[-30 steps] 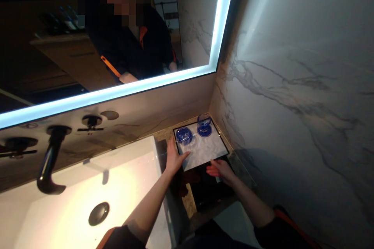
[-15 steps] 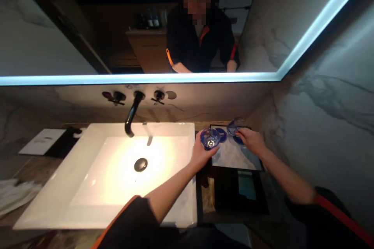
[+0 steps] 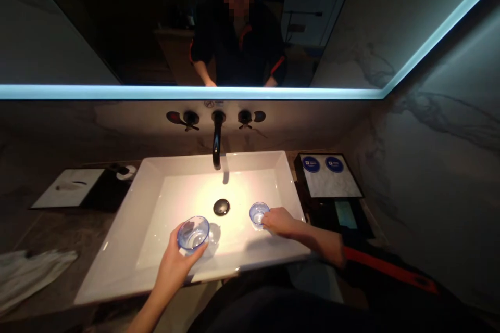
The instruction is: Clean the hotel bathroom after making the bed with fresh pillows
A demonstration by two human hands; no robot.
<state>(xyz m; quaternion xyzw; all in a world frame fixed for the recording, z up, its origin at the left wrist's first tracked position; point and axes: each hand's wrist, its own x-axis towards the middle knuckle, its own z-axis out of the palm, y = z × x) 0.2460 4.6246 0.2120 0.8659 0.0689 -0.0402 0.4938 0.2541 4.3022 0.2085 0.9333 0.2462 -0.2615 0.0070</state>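
Note:
A clear bluish glass (image 3: 193,233) is in my left hand (image 3: 174,263), thumb and fingers wrapped round its sides, over the front left part of the white sink (image 3: 128,218). Towards the sink's right side, my right hand (image 3: 279,221) grips a second bluish glass (image 3: 259,213) by its right side. Whether this glass touches the basin cannot be made out. Both glasses are upright, with their rims facing up. Between and behind them lies the black drain (image 3: 221,207), below the black faucet (image 3: 217,145).
Two round blue coasters (image 3: 311,164) (image 3: 334,164) lie on a marble-topped tray (image 3: 332,184) right of the sink. A white card (image 3: 66,187), a black tray and a white towel (image 3: 35,276) are on the left. A lit mirror (image 3: 156,92) hangs above.
Both hands have moved left with the glasses, from the marble-topped tray to over the sink. Both blue coasters are now uncovered. The view has shifted left.

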